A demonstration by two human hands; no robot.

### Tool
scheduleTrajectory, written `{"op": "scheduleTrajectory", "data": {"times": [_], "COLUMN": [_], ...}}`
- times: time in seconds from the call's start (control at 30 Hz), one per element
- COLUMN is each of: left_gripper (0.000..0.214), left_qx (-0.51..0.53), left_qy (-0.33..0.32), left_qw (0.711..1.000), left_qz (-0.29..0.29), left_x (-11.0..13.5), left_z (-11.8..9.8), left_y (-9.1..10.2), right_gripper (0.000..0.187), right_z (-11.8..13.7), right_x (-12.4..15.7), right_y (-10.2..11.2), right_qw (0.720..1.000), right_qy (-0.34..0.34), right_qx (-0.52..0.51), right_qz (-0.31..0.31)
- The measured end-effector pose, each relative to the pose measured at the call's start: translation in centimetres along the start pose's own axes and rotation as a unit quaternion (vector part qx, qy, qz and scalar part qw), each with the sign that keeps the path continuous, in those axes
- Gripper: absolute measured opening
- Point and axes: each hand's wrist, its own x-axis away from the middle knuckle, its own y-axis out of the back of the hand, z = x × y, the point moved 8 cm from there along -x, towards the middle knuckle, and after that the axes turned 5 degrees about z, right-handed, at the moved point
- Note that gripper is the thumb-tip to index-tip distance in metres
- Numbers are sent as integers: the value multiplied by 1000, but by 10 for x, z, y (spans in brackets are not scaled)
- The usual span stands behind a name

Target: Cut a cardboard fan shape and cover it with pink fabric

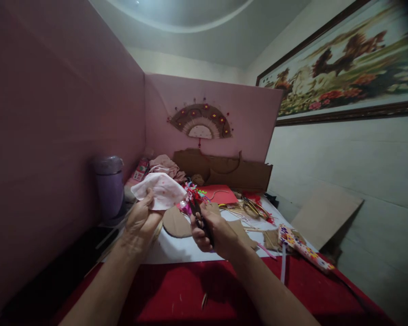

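My left hand point(143, 218) pinches a piece of white cloth point(161, 190) with a faint pink pattern and a curved outer edge, and holds it up over the table. In my right hand point(212, 228) are dark-handled scissors point(197, 215), with their blades pointing up and away, close to the right corner of the cloth. Whether the blades touch the cloth I cannot tell. Below and between my hands lies a rounded piece of cardboard point(177, 222). Behind the scissors is a bunch of colourful pipe cleaners and small trims point(195, 192), partly hidden.
A purple lidded cup point(109, 188) stands at left, near crumpled pink cloth point(166, 165). Gold-handled scissors point(251, 209), red paper point(221, 194) and a floral-patterned tool point(304, 249) with a cord lie to the right. A decorated cardboard fan point(204, 113) hangs on the pink back panel point(255, 122).
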Motion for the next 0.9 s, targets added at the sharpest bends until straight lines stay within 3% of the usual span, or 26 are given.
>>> {"op": "scheduleTrajectory", "data": {"times": [0.3, 0.5, 0.9], "left_gripper": [26, 27, 34], "left_qx": [-14, -33, -61], "left_qy": [0, -16, -42], "left_qw": [999, 999, 995], "left_qz": [-30, -2, 73], "left_x": [10, 11, 9], "left_z": [8, 7, 6], "left_y": [-2, -5, -12], "right_gripper": [43, 44, 44], "right_z": [0, 1, 9], "right_x": [0, 0, -3], "right_y": [-2, -7, 1], "right_qw": [999, 997, 996], "right_qy": [6, 16, 64], "right_qx": [-37, -31, -49], "right_qz": [24, 62, 26]}}
